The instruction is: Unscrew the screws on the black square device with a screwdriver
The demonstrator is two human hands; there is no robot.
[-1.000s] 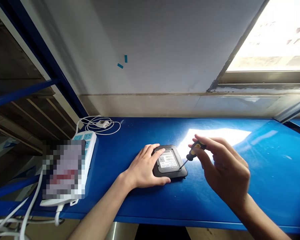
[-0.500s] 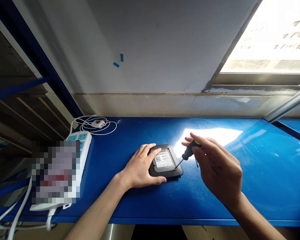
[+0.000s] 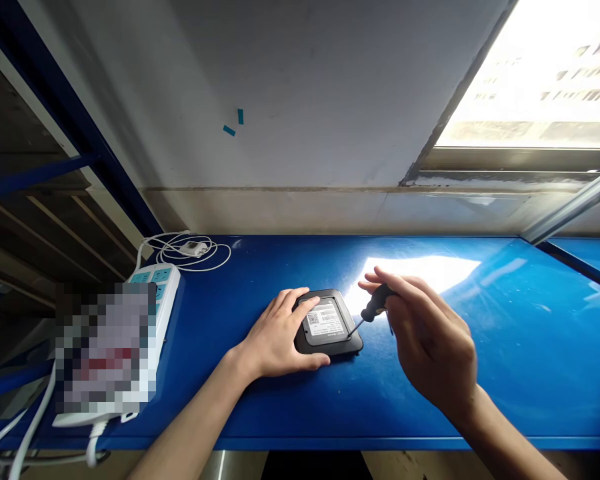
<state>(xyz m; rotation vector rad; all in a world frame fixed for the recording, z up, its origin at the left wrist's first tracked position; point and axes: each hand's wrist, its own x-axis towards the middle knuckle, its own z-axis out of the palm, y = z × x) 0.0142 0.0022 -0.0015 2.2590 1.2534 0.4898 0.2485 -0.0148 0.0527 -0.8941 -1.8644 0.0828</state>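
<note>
A flat black square device (image 3: 351,347) with rounded corners lies on the blue table, a white printed label (image 3: 325,321) in its recessed middle. My left hand (image 3: 280,337) grips its left side, thumb along the near edge and fingers over the far left part. In my right hand (image 3: 430,340) is a screwdriver (image 3: 375,303) with a dark handle, held at a slant. Its tip meets the device near the right corner of the recess. Whether a screw sits under the tip is too small to tell.
On the left, a white power strip (image 3: 167,300) carries a pixelated flat object (image 3: 107,350). Behind it lies a coiled white cable with a charger (image 3: 194,249). A wall stands along the back of the blue table (image 3: 280,413), and a metal post (image 3: 570,207) rises at the right.
The whole view has shifted slightly. The screwdriver's handle has turned a little within my right hand, while its tip stays at the same corner. My left hand keeps its grip.
</note>
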